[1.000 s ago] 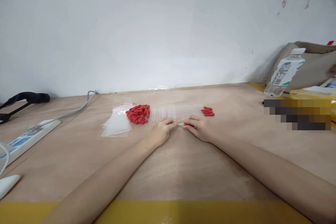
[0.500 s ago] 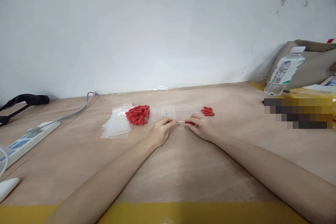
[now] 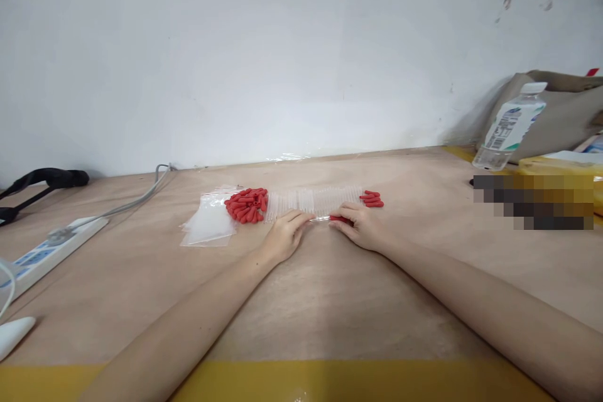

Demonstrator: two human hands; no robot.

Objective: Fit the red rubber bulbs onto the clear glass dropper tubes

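Note:
My left hand point(image 3: 285, 235) rests on the table with its fingers closed on the left part of a thin clear dropper tube point(image 3: 322, 218). At that tube's right end, my right hand point(image 3: 362, 226) pinches a red rubber bulb point(image 3: 339, 220). The fingers partly cover both pieces. Just behind my hands, several clear dropper tubes point(image 3: 313, 200) lie side by side in a row. A pile of red rubber bulbs point(image 3: 247, 205) sits left of the row. Several red bulbs point(image 3: 372, 199) lie at its right end, apparently on tubes.
Clear plastic bags point(image 3: 207, 226) lie left of the bulb pile. Farther left are a white power strip point(image 3: 51, 254) with a grey cable and a black strap point(image 3: 51, 179). At the right stand a plastic bottle point(image 3: 511, 129), a grey bag point(image 3: 558, 116) and yellow packaging point(image 3: 541, 166).
The fingers of my left hand have straightened somewhat, and its thumb has drawn back from the tube. My right hand has stayed nearly in place with the red bulb.

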